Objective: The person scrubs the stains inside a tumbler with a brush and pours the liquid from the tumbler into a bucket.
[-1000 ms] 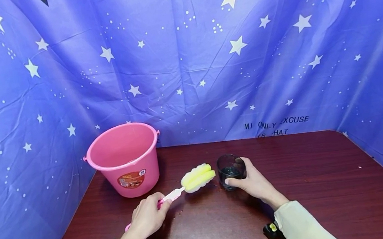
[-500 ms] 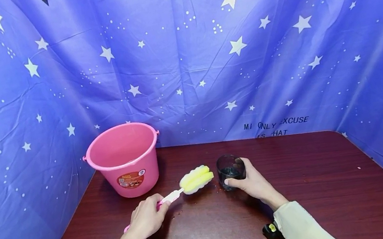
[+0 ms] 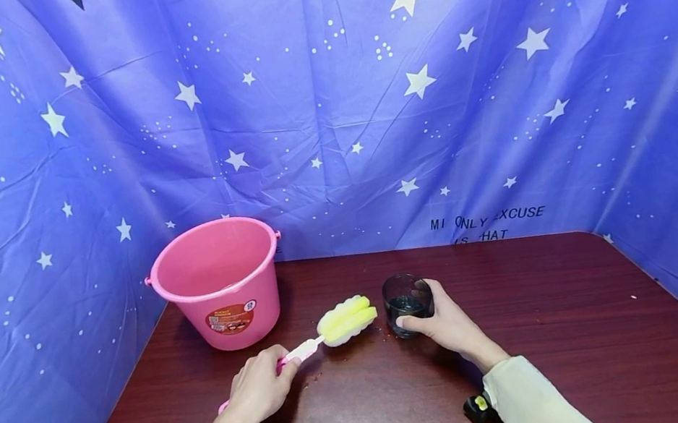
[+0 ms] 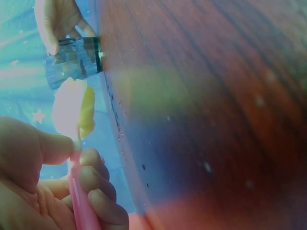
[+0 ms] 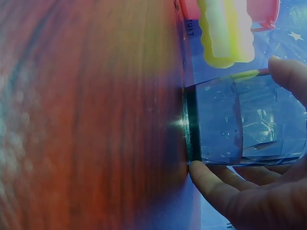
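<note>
My left hand (image 3: 255, 390) grips the pink and white handle of a sponge cup brush (image 3: 345, 322). Its yellow and white sponge head points right, held above the table, a short gap from the glass. Thumb and curled fingers wrap the pink handle (image 4: 80, 196) in the left wrist view. My right hand (image 3: 453, 326) holds a dark, see-through drinking glass (image 3: 396, 294) from its right side, thumb in front and fingers behind. The glass stands upright with its base at the tabletop. In the right wrist view the glass (image 5: 218, 124) shows a liquid line partway up.
A pink bucket (image 3: 263, 303) with an orange label stands at the back left of the dark red wooden table (image 3: 566, 324). Small dark specks or drops lie near the brush. A blue star-patterned curtain (image 3: 298, 115) hangs around the table's back and sides.
The sponge head has dipped very slightly and drawn a little away from the glass. My right hand and the glass have stayed in place.
</note>
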A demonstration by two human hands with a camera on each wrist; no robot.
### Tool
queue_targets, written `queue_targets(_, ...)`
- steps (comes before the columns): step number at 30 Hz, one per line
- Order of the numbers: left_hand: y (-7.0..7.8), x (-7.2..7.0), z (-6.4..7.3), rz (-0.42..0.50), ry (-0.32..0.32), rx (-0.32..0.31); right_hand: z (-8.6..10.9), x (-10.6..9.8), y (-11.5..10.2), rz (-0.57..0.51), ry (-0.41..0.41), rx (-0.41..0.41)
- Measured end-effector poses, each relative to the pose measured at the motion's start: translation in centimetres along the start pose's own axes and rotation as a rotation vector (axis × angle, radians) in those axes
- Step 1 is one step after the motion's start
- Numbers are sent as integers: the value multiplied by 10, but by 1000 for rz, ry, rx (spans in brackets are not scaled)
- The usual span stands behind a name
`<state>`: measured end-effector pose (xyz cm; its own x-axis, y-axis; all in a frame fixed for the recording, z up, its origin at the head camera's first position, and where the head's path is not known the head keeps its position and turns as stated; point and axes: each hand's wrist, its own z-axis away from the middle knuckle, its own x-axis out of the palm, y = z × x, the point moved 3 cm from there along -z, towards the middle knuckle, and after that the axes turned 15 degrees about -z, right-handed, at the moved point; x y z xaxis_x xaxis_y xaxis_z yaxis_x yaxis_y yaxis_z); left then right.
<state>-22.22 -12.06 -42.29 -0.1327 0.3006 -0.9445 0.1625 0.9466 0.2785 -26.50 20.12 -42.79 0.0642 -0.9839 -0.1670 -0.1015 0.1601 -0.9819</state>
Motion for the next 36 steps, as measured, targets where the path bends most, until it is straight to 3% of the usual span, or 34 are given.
queue_targets(11,0,0,1,-12,-10,0,0,0,0,5,3,-8)
queue_targets(21,0,2,2,-21,-19,-1,16,6,-32,12,-7,13)
queue_targets(31,-3,3,3,-39,-30,2,0,-1,1,12,2,1)
queue_targets(36,-4,5,3,-41,-33,2,10,4,-20,4,-9,10)
